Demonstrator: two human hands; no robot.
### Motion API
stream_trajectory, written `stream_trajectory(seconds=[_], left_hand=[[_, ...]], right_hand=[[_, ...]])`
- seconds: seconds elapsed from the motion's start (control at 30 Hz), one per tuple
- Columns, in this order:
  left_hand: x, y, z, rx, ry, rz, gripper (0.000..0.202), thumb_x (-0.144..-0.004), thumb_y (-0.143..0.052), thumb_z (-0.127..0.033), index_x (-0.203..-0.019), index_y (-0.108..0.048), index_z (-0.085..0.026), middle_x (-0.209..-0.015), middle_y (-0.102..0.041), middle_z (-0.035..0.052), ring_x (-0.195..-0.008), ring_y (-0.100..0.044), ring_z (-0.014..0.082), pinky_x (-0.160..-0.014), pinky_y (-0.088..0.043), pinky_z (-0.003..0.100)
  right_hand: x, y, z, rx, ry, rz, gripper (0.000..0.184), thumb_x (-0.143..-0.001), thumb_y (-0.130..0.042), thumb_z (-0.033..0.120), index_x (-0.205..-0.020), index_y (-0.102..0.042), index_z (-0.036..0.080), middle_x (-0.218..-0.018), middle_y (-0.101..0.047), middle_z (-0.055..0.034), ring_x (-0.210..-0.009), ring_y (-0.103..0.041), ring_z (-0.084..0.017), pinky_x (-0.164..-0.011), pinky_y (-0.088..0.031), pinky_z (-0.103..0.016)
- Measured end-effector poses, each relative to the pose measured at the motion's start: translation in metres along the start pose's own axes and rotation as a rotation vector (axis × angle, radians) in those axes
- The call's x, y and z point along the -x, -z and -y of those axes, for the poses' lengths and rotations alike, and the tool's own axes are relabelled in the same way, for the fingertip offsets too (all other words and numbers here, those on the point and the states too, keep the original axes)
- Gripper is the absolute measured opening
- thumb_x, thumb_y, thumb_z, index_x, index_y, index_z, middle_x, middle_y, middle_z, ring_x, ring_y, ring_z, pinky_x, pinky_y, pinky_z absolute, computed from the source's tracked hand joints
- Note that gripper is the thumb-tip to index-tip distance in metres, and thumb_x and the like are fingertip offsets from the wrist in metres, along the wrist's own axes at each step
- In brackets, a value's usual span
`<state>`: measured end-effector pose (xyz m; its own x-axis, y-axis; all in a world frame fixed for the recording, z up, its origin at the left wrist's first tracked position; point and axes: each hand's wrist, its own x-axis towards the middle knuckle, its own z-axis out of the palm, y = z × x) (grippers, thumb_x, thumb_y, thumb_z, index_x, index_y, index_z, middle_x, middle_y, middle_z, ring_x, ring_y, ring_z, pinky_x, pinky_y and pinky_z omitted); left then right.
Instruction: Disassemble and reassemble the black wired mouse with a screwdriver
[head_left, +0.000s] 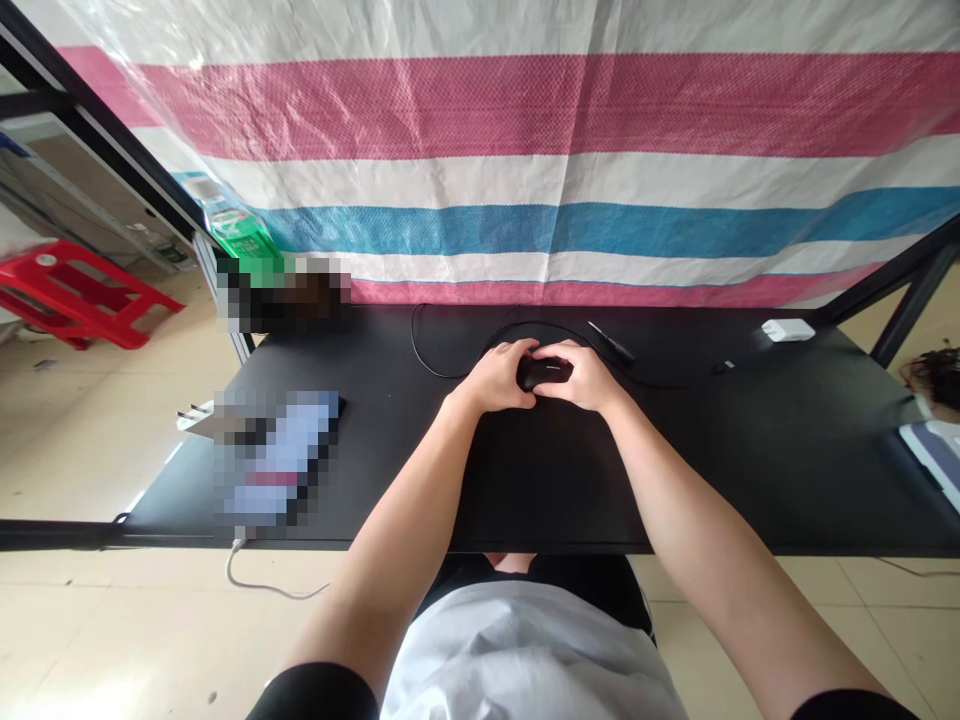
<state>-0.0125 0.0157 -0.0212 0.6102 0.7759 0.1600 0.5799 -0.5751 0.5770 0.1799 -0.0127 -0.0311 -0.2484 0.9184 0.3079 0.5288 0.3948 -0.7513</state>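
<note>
A black computer mouse (546, 374) lies at the middle of the black table, between my two hands. My left hand (501, 377) curls round its left end, with the thumb toward me and the fingers on the far side. From the right, my right hand (576, 374) grips the other end in the same way. Parts of the mouse are hidden under the fingers. A thin black cable (439, 374) loops on the table behind the hands. Just beyond my right hand lies a small screwdriver (615, 343) with a dark handle.
A blurred-out phone (289, 460) with a white cable (270, 588) lies at the left. Behind it stands a green-labelled bottle (244, 235). A white charger (787, 330) and a tiny dark piece (722, 367) lie on the right. A striped sheet (570, 230) hangs along the table's back edge.
</note>
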Motion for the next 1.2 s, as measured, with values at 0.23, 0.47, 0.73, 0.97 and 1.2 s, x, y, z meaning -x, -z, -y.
stream_trajectory(seconds=[0.23, 0.47, 0.73, 0.97, 1.2], left_hand=[[0.0, 0.0005, -0.0003, 0.021, 0.014, 0.0, 0.083, -0.055, -0.073, -0.024, -0.134, -0.049, -0.018, -0.123, -0.063, 0.0112, -0.116, -0.059, 0.0311, -0.101, -0.048, 0.044], [-0.0013, 0.0016, -0.0015, 0.015, 0.041, 0.013, 0.083, -0.055, -0.074, -0.024, -0.134, -0.051, -0.015, -0.124, -0.063, 0.0126, -0.116, -0.059, 0.0309, -0.101, -0.048, 0.042], [-0.0017, 0.004, -0.0031, 0.0, 0.025, 0.037, 0.085, -0.057, -0.074, -0.023, -0.137, -0.05, -0.012, -0.132, -0.06, 0.014, -0.123, -0.055, 0.0325, -0.107, -0.043, 0.043], [-0.0003, 0.0065, -0.0041, -0.004, 0.069, 0.06, 0.087, -0.058, -0.073, -0.024, -0.14, -0.047, -0.016, -0.132, -0.061, 0.0113, -0.122, -0.056, 0.0309, -0.106, -0.045, 0.042], [-0.0014, 0.0054, -0.0026, 0.015, 0.056, 0.057, 0.086, -0.058, -0.073, -0.025, -0.139, -0.048, -0.015, -0.132, -0.061, 0.0124, -0.122, -0.056, 0.0315, -0.107, -0.044, 0.043]], right_hand=[[0.0, -0.0002, 0.0, 0.007, 0.0, -0.019, 0.044, -0.06, -0.081, 0.025, -0.103, -0.073, 0.023, -0.103, -0.072, -0.0063, -0.097, -0.067, -0.025, -0.089, -0.054, -0.042], [-0.0005, -0.0004, 0.0021, 0.009, 0.013, -0.024, 0.041, -0.06, -0.081, 0.025, -0.101, -0.073, 0.023, -0.103, -0.073, -0.0059, -0.098, -0.066, -0.026, -0.089, -0.054, -0.043], [0.0006, -0.0004, 0.0003, 0.051, 0.008, -0.063, 0.041, -0.058, -0.082, 0.028, -0.098, -0.074, 0.021, -0.097, -0.072, -0.007, -0.087, -0.068, -0.024, -0.083, -0.054, -0.04], [-0.0003, -0.0005, -0.0011, 0.028, 0.005, -0.056, 0.041, -0.057, -0.083, 0.028, -0.097, -0.075, 0.021, -0.097, -0.071, -0.0068, -0.087, -0.067, -0.024, -0.083, -0.054, -0.04], [-0.0003, 0.001, -0.0024, -0.003, -0.02, -0.044, 0.043, -0.057, -0.083, 0.028, -0.099, -0.075, 0.021, -0.1, -0.071, -0.0075, -0.088, -0.067, -0.025, -0.082, -0.054, -0.04]])
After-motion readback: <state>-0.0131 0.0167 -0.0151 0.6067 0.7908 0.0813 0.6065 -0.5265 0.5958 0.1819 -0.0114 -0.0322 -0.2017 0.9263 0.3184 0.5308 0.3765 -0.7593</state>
